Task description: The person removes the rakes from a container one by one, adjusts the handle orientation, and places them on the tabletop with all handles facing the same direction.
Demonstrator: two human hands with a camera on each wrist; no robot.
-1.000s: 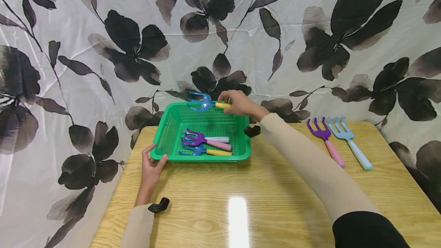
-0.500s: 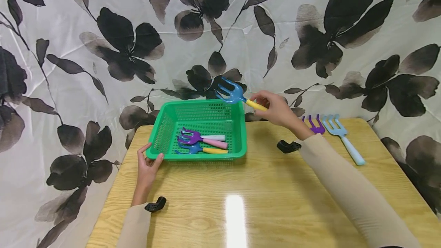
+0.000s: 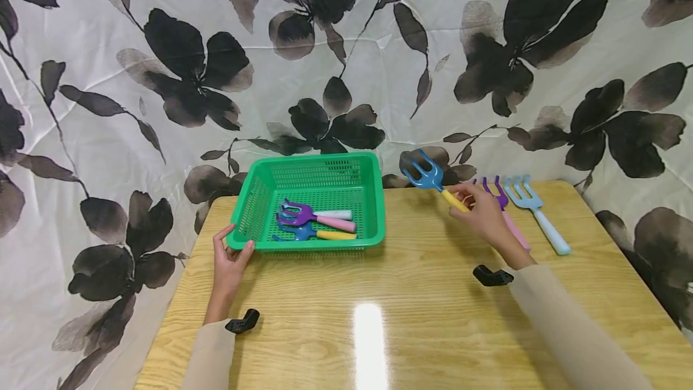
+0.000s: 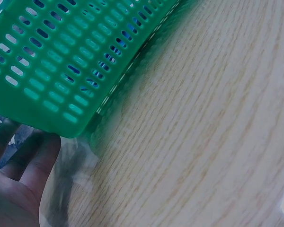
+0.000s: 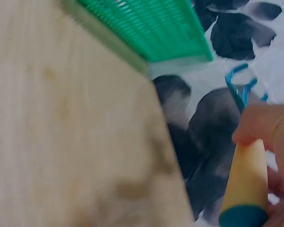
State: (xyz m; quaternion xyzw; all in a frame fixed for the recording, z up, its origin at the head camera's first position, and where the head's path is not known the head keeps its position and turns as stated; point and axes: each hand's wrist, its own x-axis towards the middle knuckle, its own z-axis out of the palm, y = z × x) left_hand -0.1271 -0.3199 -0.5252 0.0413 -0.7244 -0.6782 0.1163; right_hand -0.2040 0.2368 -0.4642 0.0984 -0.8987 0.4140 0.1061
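Observation:
My right hand (image 3: 480,214) pinches the yellow handle of a blue garden hand fork (image 3: 429,177), held over the table right of the green basket (image 3: 381,197), its tines pointing up and left. In the right wrist view the fork's yellow handle (image 5: 246,177) lies between thumb and fingers. My left hand (image 3: 228,260) grips the basket's near left corner, the thumb at the front rim. Inside the basket lie a purple fork with a pink handle (image 3: 299,215), a blue fork with a yellow handle (image 3: 303,232) and a light blue fork (image 3: 338,215), partly covered.
On the right of the wooden table (image 3: 433,318) lie a purple fork with a pink handle (image 3: 515,230), partly behind my right hand, and a light blue fork (image 3: 547,224). A flowered cloth (image 3: 400,77) hangs behind the table.
My right hand has carried the blue fork from above the basket rightward and down towards the forks on the table. The left hand keeps its hold on the basket corner; the view has shifted slightly.

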